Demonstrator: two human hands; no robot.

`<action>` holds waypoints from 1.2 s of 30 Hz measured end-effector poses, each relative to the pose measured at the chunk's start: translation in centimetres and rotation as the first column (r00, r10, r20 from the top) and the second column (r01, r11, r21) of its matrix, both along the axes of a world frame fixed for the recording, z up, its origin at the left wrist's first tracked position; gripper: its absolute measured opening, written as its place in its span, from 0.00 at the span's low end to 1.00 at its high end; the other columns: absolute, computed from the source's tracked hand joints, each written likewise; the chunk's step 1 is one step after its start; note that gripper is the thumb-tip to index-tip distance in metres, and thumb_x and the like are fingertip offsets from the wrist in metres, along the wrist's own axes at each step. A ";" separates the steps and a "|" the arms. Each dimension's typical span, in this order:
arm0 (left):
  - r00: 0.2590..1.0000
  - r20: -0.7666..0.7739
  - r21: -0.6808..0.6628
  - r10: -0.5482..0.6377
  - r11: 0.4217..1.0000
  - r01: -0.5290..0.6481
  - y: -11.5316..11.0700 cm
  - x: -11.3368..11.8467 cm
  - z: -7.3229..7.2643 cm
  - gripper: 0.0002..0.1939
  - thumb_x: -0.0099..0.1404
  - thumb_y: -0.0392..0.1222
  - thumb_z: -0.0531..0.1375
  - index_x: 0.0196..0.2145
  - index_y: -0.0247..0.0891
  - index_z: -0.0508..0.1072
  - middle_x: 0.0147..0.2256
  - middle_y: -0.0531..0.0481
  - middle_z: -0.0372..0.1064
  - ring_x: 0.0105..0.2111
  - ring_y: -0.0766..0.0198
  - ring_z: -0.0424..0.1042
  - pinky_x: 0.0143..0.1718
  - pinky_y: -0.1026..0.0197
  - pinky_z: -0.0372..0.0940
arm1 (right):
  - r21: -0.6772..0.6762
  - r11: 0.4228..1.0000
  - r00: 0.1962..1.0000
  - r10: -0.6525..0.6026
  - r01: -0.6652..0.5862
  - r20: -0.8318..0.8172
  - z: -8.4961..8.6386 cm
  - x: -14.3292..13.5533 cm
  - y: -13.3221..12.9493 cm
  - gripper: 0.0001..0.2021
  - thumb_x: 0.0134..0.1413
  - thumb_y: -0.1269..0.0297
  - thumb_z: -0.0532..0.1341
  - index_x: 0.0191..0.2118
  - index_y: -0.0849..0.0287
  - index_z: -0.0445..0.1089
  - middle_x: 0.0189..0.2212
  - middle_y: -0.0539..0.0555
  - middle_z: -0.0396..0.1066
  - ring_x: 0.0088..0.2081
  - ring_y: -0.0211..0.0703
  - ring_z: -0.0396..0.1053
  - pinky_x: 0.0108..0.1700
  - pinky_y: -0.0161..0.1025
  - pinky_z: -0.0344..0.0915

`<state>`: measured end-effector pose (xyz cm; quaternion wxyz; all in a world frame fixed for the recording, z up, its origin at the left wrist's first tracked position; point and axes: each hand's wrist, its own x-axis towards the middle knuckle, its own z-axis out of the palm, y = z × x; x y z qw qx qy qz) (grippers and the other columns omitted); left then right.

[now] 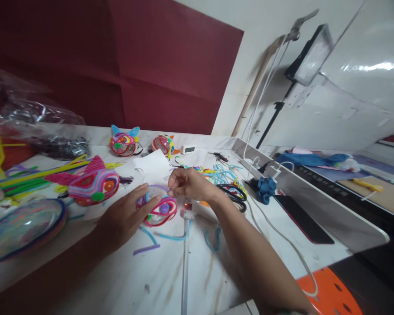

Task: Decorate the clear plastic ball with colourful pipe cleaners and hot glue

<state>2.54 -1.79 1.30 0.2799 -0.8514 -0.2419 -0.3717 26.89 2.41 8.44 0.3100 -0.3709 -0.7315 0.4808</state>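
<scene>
A clear rounded craft piece (156, 215), edged with pink and purple fuzzy strips and bearing a purple disc, lies on the white table. My left hand (124, 214) holds its left side, fingers bent over the top. At its upper right edge my right hand (184, 183) is closed in a pinch near a thin purple strip; what lies between its fingertips is too small to make out. Just right of the piece is a white device (188, 211) with a small red light. Blue strips (172, 237) and a short purple strip (146, 250) lie in front.
A pink-eared piece (95, 186) and a large clear disc (26, 225) are at left. Two decorated pieces, one with blue ears (123, 142), stand behind. Coiled black cable (234, 197), a dark phone-like slab (302, 218) and a raised table edge (318, 192) are at right.
</scene>
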 end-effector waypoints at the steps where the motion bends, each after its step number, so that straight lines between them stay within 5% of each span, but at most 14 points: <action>1: 1.000 0.000 -0.002 -0.002 1.000 0.002 0.0 0.1 0.0 0.23 0.66 0.24 0.54 0.55 0.39 0.72 0.56 0.37 0.69 0.56 0.51 0.70 0.51 0.52 0.74 | 0.009 1.000 1.000 0.002 -0.002 -0.006 -0.2 0.1 0.0 0.09 0.40 0.71 0.68 0.28 0.58 0.67 0.19 0.44 0.70 0.22 0.34 0.66 0.28 0.32 0.62; 14: 0.996 -0.091 -0.046 -0.009 0.999 0.005 0.0 -0.8 -0.1 0.27 0.68 0.26 0.53 0.62 0.42 0.64 0.60 0.36 0.64 0.60 0.49 0.68 0.54 0.50 0.72 | 0.066 0.997 0.997 -0.040 0.044 -0.060 -0.9 0.5 -1.2 0.10 0.41 0.68 0.68 0.31 0.58 0.67 0.23 0.45 0.70 0.25 0.34 0.67 0.29 0.32 0.61; 36: 0.999 0.006 -0.120 -0.046 0.992 0.046 -0.2 -0.7 -0.6 0.19 0.69 0.25 0.53 0.54 0.39 0.67 0.65 0.36 0.60 0.64 0.49 0.62 0.58 0.48 0.70 | 0.016 0.998 0.991 -0.066 0.068 -0.118 -1.4 0.9 -1.7 0.10 0.43 0.69 0.69 0.31 0.58 0.68 0.24 0.46 0.70 0.24 0.34 0.66 0.27 0.31 0.61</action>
